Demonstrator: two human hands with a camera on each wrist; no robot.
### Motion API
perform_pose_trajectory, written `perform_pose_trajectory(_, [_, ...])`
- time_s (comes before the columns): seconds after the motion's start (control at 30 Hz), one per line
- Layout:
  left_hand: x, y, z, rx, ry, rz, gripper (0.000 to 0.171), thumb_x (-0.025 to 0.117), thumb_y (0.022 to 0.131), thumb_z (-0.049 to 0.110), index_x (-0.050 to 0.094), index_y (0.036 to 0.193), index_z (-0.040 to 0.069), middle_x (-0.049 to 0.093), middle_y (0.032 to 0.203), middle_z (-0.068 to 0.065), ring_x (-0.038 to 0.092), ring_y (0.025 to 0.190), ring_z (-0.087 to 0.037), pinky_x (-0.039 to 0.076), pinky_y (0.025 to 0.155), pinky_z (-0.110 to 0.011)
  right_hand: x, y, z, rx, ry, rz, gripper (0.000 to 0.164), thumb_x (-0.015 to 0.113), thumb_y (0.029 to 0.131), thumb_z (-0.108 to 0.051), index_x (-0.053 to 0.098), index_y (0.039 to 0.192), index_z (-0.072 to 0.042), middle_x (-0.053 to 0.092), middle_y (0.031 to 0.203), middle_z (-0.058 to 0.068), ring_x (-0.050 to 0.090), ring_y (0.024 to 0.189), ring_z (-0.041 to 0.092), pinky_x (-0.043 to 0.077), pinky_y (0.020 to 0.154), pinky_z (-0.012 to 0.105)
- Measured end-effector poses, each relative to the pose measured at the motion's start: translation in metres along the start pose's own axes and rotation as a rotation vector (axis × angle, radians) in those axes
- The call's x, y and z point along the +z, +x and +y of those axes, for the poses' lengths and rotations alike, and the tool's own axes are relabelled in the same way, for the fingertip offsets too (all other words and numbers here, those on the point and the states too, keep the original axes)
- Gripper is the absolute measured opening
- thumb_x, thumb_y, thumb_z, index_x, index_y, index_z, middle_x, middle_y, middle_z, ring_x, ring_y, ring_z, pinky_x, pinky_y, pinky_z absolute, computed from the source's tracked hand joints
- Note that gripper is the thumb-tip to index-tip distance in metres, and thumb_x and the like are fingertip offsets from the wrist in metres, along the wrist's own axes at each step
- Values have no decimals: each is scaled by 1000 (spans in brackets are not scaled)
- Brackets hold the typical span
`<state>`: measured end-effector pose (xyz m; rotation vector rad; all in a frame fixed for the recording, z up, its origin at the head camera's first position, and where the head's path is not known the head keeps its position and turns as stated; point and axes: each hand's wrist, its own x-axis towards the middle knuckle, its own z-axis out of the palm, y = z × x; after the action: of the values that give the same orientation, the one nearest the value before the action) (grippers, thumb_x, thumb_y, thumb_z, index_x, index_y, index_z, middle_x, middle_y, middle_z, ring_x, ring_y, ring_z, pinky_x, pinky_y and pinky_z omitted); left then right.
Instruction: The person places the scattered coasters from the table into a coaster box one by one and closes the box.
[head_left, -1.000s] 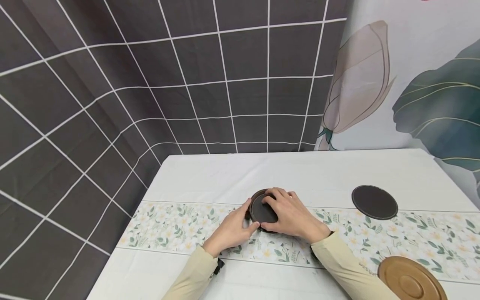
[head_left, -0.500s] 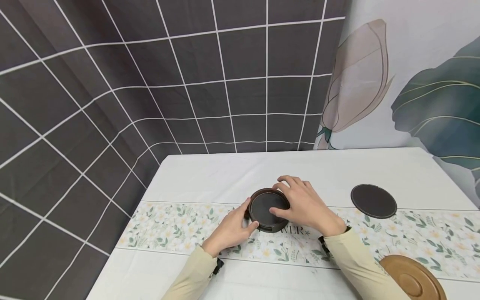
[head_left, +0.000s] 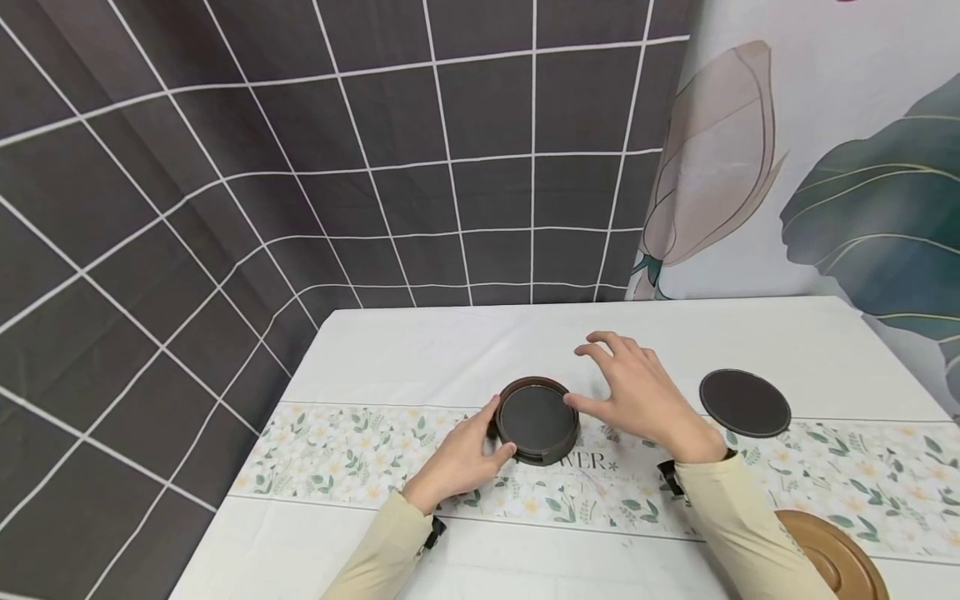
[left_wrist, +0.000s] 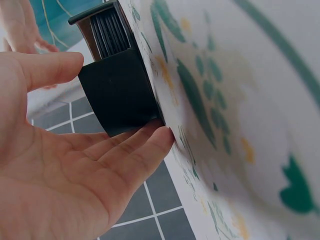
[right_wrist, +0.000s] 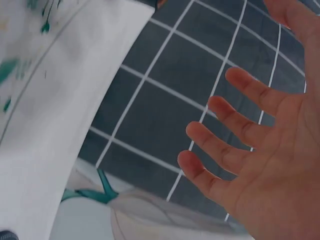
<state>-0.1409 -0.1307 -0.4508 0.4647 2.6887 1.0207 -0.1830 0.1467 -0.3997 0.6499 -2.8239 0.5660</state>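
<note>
A round dark coaster holder (head_left: 542, 455) stands on the table, with a black coaster (head_left: 534, 418) lying on top inside its rim. In the left wrist view, a stack of thin coasters (left_wrist: 109, 32) shows through a slot in the holder's wall. My left hand (head_left: 459, 462) holds the holder from the left, thumb at the near side and fingers along the far side. My right hand (head_left: 637, 392) is raised to the right of the holder, fingers spread and holding nothing. In the right wrist view its palm and separated fingers show plainly.
A loose dark round coaster (head_left: 745, 403) lies flat on the right of the table. Nearer, a brown round lid-like disc (head_left: 840, 554) with a raised centre is partly hidden by the right sleeve. A floral runner (head_left: 337, 454) crosses the white tabletop (head_left: 420, 354). Dark gridded cloth hangs behind.
My right hand has lifted off the black coaster on the holder and moved to the right, its fingers spreading. The left hand and the holder have stayed in place.
</note>
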Motion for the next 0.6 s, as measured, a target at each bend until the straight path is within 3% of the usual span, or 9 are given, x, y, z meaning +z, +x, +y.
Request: perform_pose_trajectory(0.6, [1,0,-1,-2,6,2,76,63,102,30,25,162,5,41,159,-21,41,145,-43,38,116,-60,-30,-9,34,99,16,74,69,74,90,-51,58,138,-4,46,148,22,43,133,48,36,101,68])
